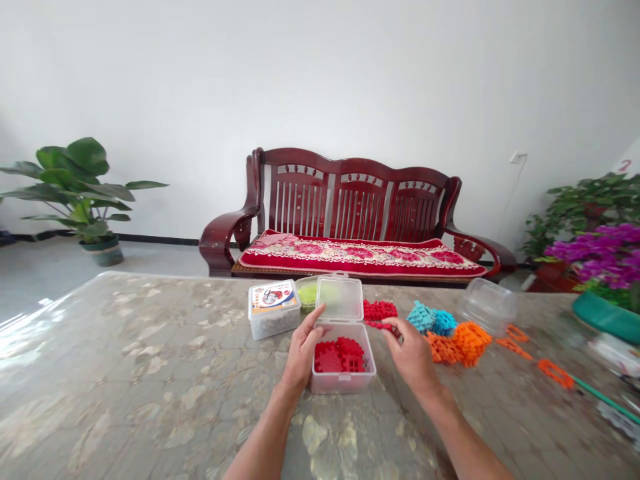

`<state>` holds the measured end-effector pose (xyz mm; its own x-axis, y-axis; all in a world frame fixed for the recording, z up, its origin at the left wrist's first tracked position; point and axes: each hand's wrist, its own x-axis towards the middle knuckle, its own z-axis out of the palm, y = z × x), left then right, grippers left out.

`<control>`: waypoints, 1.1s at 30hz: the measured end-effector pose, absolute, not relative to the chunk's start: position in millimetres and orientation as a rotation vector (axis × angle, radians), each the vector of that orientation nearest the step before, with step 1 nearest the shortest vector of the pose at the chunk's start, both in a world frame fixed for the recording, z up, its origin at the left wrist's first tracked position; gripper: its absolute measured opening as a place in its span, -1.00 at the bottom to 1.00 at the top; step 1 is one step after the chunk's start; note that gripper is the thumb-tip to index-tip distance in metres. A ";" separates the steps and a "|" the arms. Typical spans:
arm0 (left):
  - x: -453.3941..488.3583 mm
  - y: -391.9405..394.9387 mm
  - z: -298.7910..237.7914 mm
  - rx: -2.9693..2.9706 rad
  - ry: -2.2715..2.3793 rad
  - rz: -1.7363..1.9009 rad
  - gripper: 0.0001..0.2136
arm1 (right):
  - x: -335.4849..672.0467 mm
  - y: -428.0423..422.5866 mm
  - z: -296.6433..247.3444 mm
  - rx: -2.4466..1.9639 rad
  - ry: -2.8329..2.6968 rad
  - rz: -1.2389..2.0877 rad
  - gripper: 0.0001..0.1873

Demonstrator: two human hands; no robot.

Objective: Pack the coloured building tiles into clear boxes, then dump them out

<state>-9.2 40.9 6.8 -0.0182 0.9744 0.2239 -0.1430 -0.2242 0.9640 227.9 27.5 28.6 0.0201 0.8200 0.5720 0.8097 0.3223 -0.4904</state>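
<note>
A clear plastic box stands on the table with its hinged lid raised at the back. Red plastic building pieces lie inside it. My left hand holds the box at its left side, thumb by the rim and index finger extended toward the lid. Just right of the box, my right hand pinches a red building piece between thumb and fingers. Behind that piece sits a stack of red pieces.
Left of the box is a lidded box with a label; a container with yellow-green contents sits behind. To the right are blue pieces, orange pieces, a clear container and a teal flowerpot. A wooden bench stands beyond.
</note>
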 end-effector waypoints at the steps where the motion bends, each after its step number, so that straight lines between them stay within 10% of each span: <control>1: -8.3 40.4 6.9 1.278 0.983 1.426 -0.49 | 225.0 24.8 36.3 -1.380 -1.739 -0.022 -0.79; 33: -4.9 44.0 -2.3 1.493 1.007 1.399 -0.54 | 165.6 25.3 89.1 -1.147 -2.736 0.160 -0.61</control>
